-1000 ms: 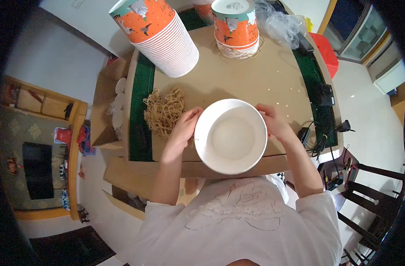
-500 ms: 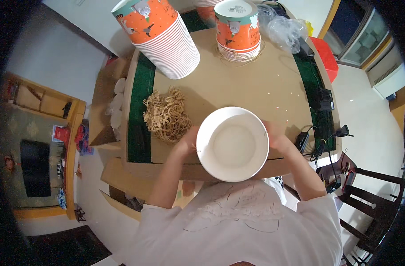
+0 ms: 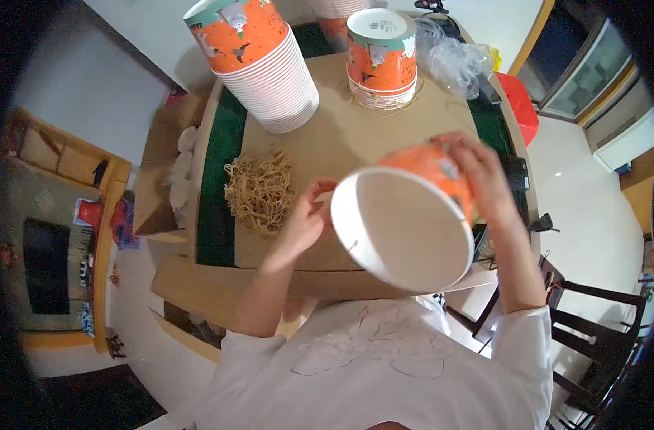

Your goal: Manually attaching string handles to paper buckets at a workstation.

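An orange printed paper bucket (image 3: 406,233) with a white inside is tilted in front of me, its open mouth toward me. My right hand (image 3: 481,175) is closed over the bucket's upper right side, near its base, and carries it. Beside the left rim is my left hand (image 3: 304,223), fingers curled, the tips partly behind the rim; whatever is between them is hidden. A small dark mark shows on the inner wall near the lower rim. Left of my left hand, a tangled pile of tan cord loops (image 3: 260,190) lies on the table.
A tall stack of nested buckets (image 3: 269,79) stands at the far left of the cardboard-covered table (image 3: 341,140). Farther back, a shorter upside-down stack (image 3: 382,61) has cords round its base. Clear plastic bags (image 3: 463,68), a red stool (image 3: 519,107) and a dark chair (image 3: 599,315) are at right.
The bucket has tipped and shifted right, showing its orange side. My right hand has moved from the rim up over its side. My left hand has come into fuller view beside the rim.
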